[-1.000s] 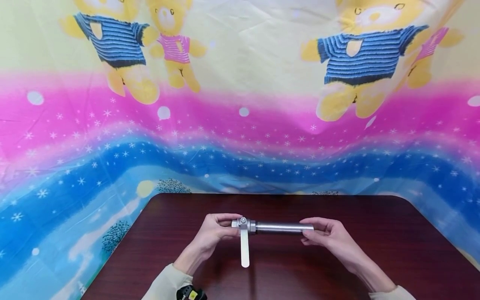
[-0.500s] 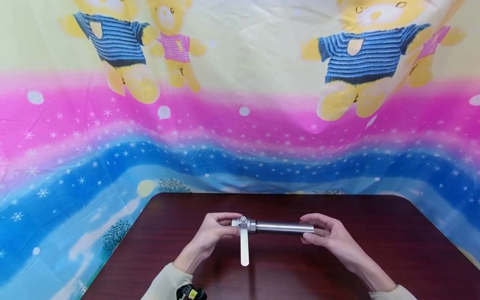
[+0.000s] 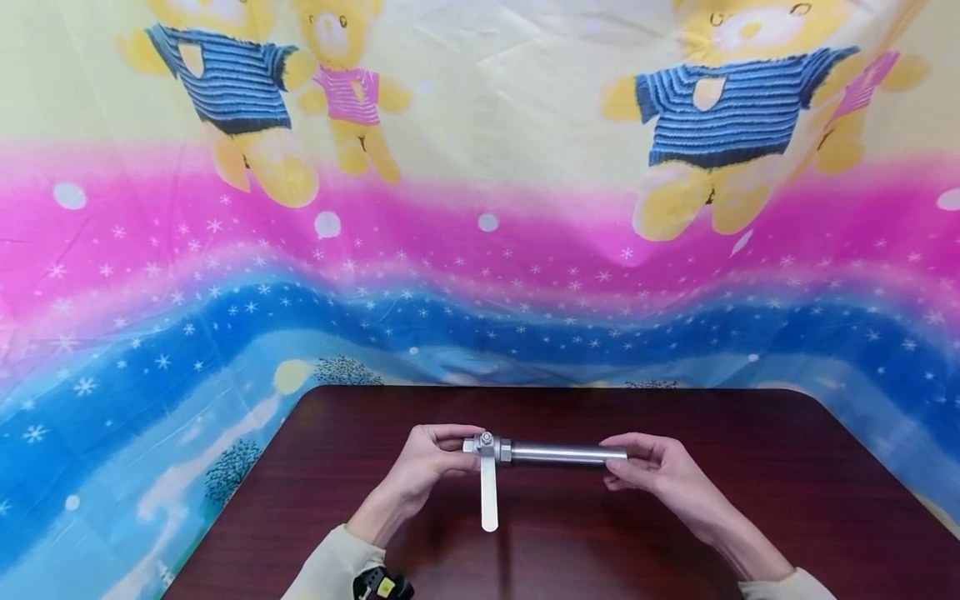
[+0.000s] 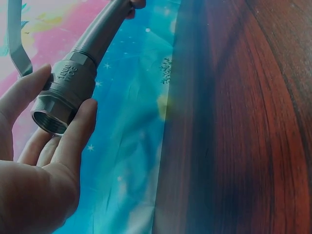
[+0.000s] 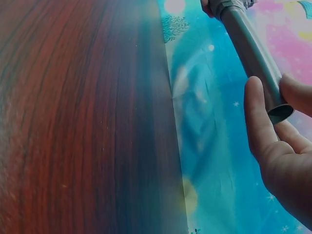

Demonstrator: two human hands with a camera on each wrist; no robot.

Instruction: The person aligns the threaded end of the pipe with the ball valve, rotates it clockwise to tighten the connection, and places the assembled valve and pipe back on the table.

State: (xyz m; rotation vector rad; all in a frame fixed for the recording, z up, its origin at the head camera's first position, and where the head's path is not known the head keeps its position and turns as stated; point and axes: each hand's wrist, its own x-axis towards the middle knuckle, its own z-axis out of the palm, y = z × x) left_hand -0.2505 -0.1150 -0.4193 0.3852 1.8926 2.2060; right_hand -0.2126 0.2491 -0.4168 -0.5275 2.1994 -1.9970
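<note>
A metal ball valve [image 3: 486, 448] with a flat lever handle [image 3: 489, 500] is joined to a straight steel pipe [image 3: 562, 453]. My left hand [image 3: 423, 458] holds the valve body at its outer end, thumb and fingers on opposite sides. In the left wrist view the threaded open end of the valve [image 4: 51, 117] faces back toward the palm. The pipe's far end is pinched between thumb and fingers of my right hand [image 3: 660, 471]. Its hollow mouth [image 5: 281, 113] shows in the right wrist view. Valve and pipe are held level above the table, the lever pointing toward me.
Below the hands lies a dark red-brown wooden table [image 3: 600, 542] with rounded far corners. Behind it hangs a cloth [image 3: 480, 250] printed with bears and snowflakes, right along the table's back edge. A black strap device [image 3: 382, 585] sits at the left sleeve.
My right thumb and fingers shift slightly on the pipe's end. The left hand and the valve stay in nearly the same place.
</note>
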